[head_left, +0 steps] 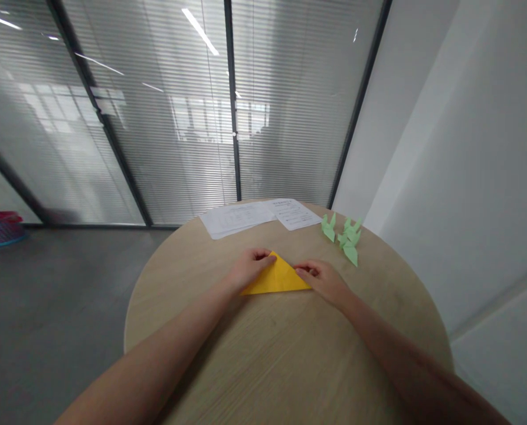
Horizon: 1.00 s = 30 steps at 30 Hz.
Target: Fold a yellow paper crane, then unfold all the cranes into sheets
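A yellow sheet of paper (277, 278), folded into a triangle, lies on the round wooden table (263, 354) with its long edge toward me. My left hand (251, 267) pinches it close to the top corner, thumb on the upper face. At the sloping right edge, my right hand (323, 277) has its thumb and fingers closed on the paper. Part of the left corner is hidden behind my left hand and wrist. Several light green folded paper figures (350, 236) stand to the right, beyond my right hand.
Printed white sheets (241, 218) lie at the table's far edge. Behind the table is a glass partition with blinds (183, 147). A white wall (475, 177) runs close along the right. A red and blue basket (1, 229) sits on the grey floor at far left.
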Tool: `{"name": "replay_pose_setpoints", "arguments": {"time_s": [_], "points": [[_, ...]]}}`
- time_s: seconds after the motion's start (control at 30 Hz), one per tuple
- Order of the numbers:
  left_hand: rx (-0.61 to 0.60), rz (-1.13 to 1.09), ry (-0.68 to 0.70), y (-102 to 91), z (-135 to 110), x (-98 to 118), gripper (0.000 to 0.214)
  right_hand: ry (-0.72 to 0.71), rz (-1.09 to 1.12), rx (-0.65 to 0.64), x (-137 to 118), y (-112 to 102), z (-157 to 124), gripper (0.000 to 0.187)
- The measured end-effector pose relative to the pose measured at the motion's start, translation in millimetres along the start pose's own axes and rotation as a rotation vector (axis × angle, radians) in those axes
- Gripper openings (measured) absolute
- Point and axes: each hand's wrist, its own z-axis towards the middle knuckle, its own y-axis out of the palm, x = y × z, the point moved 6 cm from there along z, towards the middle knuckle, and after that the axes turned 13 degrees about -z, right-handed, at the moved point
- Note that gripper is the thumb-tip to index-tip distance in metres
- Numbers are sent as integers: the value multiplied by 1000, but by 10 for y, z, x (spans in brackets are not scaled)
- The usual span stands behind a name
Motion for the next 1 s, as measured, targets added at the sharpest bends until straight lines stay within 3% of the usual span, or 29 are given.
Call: {"name": "replay_pose_setpoints", "arguments": {"time_s": [0.17,0.43,0.6,0.77,1.0], "points": [[10,-46,16,43,-51,68,24,-4,4,-119,-7,82,-19,28],[100,-77,43,-54,-49,148,27,32,22,-218,186,-13,-14,35],[133,-143,23,-122,-35,181,29,53,77,-184,322,-90,8,27],[212,-155,32,-209,-38,204,31,190,154,-113,456,-112,34,28],[197,-177,56,-118,-45,156,31,220,304,-102,338,-3,29,35]]}}
